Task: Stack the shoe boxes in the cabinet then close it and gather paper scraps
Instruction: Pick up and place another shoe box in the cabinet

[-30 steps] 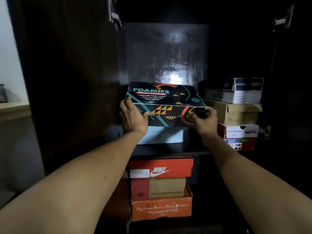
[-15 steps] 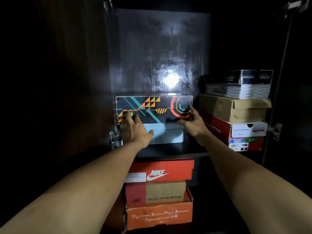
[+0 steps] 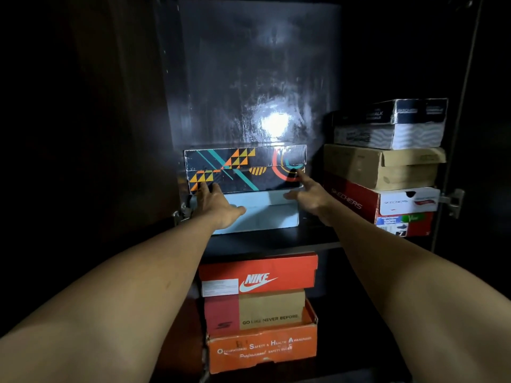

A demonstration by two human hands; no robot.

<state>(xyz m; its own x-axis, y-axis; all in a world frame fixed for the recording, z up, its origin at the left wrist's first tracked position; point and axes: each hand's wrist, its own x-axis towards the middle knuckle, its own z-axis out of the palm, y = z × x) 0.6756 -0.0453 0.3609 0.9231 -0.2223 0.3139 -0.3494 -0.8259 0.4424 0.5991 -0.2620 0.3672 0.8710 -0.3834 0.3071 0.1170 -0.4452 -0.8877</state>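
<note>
A black shoe box with orange triangles and teal stripes (image 3: 246, 168) lies on a pale blue box (image 3: 262, 212) on the upper shelf (image 3: 273, 240) of the dark cabinet. My left hand (image 3: 218, 204) reaches in with straight fingers touching the patterned box's lower left front. My right hand (image 3: 311, 196) also has straight fingers, the fingertips pressing on the box's lower right front by the red arc. Neither hand grips anything.
To the right on the same shelf stands a stack: a black-and-white box (image 3: 392, 124), a brown box (image 3: 381, 168), a red Skechers box (image 3: 387, 204). Below are a red Nike box (image 3: 260, 273), a red-and-brown box (image 3: 255, 313) and an orange box (image 3: 262, 349). A door hinge (image 3: 453, 201) juts out at right.
The patterned box went from tilted in both hands to lying flat on the pale blue box, pushed further in. My fingers have straightened and now only touch its front.
</note>
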